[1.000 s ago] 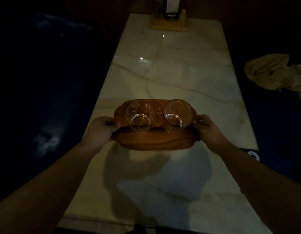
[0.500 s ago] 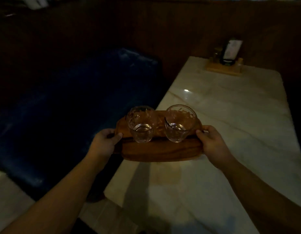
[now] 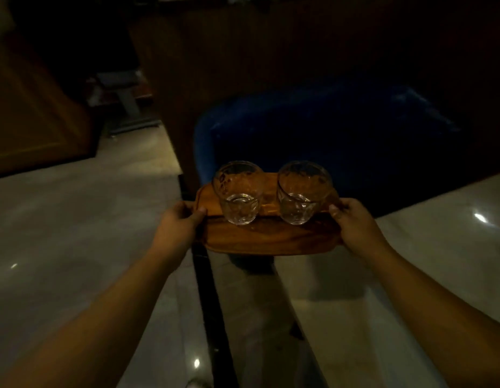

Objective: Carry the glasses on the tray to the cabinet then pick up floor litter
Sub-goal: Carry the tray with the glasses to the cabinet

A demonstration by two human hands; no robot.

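Wooden tray (image 3: 267, 238): oval, held level at frame centre, above pale glossy floor (image 3: 61, 233). Gripped at both ends: left hand (image 3: 178, 226) closed on left rim, thumb on top; right hand (image 3: 355, 224) closed on right rim. Two clear glasses, upright, side by side, apart: left glass (image 3: 239, 198), right glass (image 3: 302, 193). Blue seat (image 3: 341, 130) seen behind, upper right. Lighting dim.
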